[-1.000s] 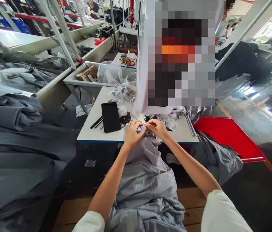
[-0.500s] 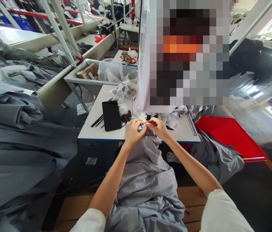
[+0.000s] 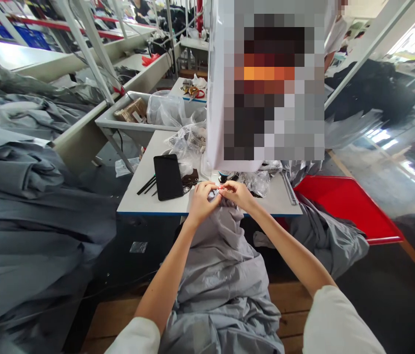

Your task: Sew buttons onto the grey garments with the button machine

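Observation:
My left hand (image 3: 203,202) is closed on the gathered upper end of a long piece of grey fabric (image 3: 225,255). My right hand (image 3: 237,194) pinches the same end from the other side, its fingertips touching those of the left. A small bright red spot (image 3: 221,187) shows where the fingertips meet; I cannot make out what it is. From there the fabric hangs over the table edge and spreads in folds across my lap. Just beyond my fingers stands a white machine (image 3: 215,98), its front partly blurred out by large pixels.
On the white table (image 3: 141,196) lie a black tablet (image 3: 169,177), dark pens (image 3: 146,185) and clear plastic bags (image 3: 188,140). A red tray (image 3: 347,206) stands to the right with grey cloth beside it. Grey fabric (image 3: 38,211) is heaped at left. A grey bin (image 3: 119,118) stands behind.
My right hand's fingertips have closed in against the left hand's at the fabric end. The whole view has shifted slightly, with the machine and tray appearing further left.

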A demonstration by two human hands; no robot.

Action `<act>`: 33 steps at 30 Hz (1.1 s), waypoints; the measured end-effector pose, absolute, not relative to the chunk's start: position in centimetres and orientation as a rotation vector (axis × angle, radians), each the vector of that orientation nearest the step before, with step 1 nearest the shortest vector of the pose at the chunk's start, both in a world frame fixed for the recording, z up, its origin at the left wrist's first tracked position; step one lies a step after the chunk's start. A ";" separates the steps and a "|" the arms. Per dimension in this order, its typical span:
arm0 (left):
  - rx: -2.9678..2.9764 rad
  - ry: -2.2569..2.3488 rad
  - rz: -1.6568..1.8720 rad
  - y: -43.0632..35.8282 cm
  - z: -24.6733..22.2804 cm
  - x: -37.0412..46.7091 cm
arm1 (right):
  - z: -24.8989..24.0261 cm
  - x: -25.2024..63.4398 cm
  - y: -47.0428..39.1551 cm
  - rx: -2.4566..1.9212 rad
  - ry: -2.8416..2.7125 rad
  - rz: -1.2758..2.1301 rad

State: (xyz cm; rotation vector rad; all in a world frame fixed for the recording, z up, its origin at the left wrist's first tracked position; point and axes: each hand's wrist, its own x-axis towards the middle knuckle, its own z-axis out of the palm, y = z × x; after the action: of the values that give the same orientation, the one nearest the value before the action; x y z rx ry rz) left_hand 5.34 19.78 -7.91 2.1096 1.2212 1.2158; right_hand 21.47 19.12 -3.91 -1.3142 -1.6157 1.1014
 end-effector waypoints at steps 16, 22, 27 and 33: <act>2.190 1.211 1.151 19.9 -8.1 5.0 | -8.0 19.0 17.0 -1.679 -1.334 0.451; 2.188 1.178 1.149 20.2 -8.1 5.0 | -8.2 19.3 17.2 -1.668 -1.351 0.489; 2.178 1.146 1.163 20.3 -8.4 4.7 | -8.7 19.2 17.2 -1.652 -1.329 0.482; 2.131 1.103 1.199 21.0 -9.0 4.9 | -9.0 19.2 17.5 -1.643 -1.287 0.452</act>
State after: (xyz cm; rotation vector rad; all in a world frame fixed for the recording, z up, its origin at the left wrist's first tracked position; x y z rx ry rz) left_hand 4.90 21.05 -8.97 2.1313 1.1026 1.1994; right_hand 19.24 17.50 -8.96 -1.6429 -1.2875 0.4523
